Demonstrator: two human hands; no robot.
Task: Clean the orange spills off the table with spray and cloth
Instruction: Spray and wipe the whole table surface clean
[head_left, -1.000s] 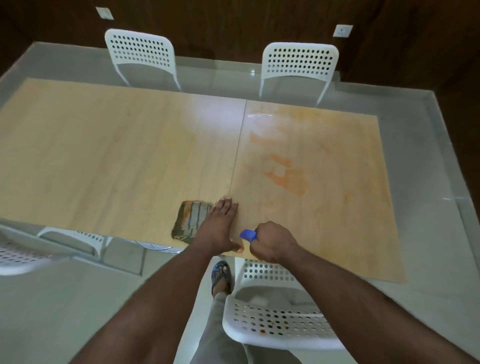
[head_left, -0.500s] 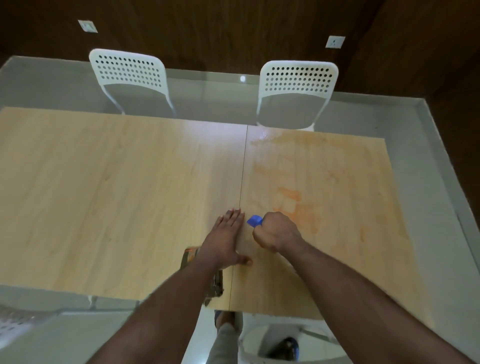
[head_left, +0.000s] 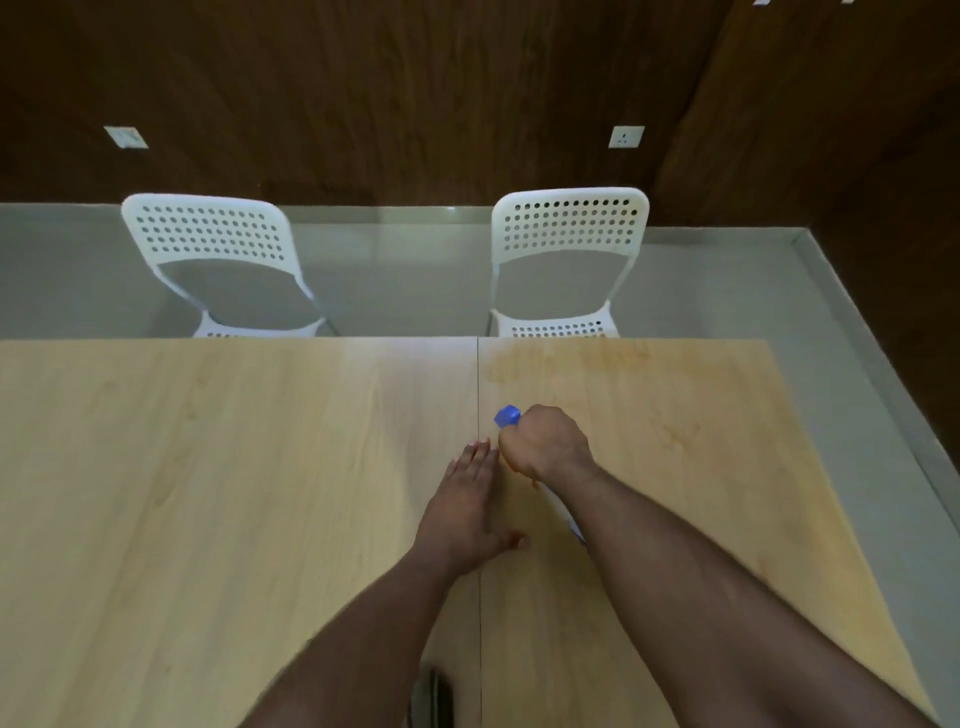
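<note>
Table (head_left: 208, 493) fills the lower view, two pale wood tops meeting at a seam down the middle; the faint orange stain (head_left: 597, 364) lies on the right-hand top near its far edge. Two white chairs (head_left: 569, 260) stand beyond that edge, so there is open room across the wood in every direction, with the right edge falling off to the floor.

The right hand (head_left: 545, 447) is curled round the spray bottle (head_left: 507, 416), only its blue nozzle and a bit of pale body showing; it looks light and rigid, probably slick when wet, best held at the neck with a finger on the trigger. The left hand (head_left: 467, 509) lies flat, fingers straight, on the table beside the seam. The cloth cannot be seen; a dark shape under the left forearm may be it.
</note>
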